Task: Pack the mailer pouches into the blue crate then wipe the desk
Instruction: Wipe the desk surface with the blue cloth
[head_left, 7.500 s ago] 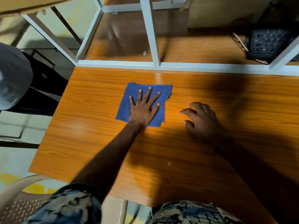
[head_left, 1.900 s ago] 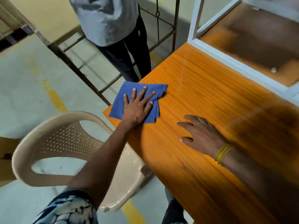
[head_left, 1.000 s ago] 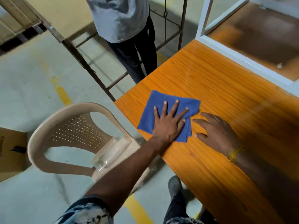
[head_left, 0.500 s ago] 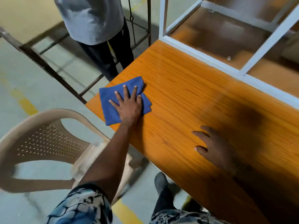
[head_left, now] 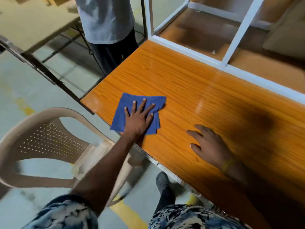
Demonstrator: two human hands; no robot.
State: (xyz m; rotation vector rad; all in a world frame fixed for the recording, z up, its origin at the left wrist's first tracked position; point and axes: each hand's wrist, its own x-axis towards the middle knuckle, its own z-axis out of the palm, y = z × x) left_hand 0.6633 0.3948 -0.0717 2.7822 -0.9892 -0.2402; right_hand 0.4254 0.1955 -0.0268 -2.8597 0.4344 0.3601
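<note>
A folded blue cloth lies on the orange wooden desk, close to its near left edge. My left hand presses flat on the cloth with the fingers spread. My right hand rests flat on the bare desk to the right of the cloth, fingers straight, a yellow band at the wrist. No mailer pouches and no blue crate are in view.
A beige plastic chair stands left of the desk, beside my left arm. A person in a grey shirt stands at the desk's far left end. A white-framed glass partition runs along the desk's back edge.
My left hand has slid the cloth to the right along the near edge, away from the desk's left corner. My right hand stays flat on the desk.
</note>
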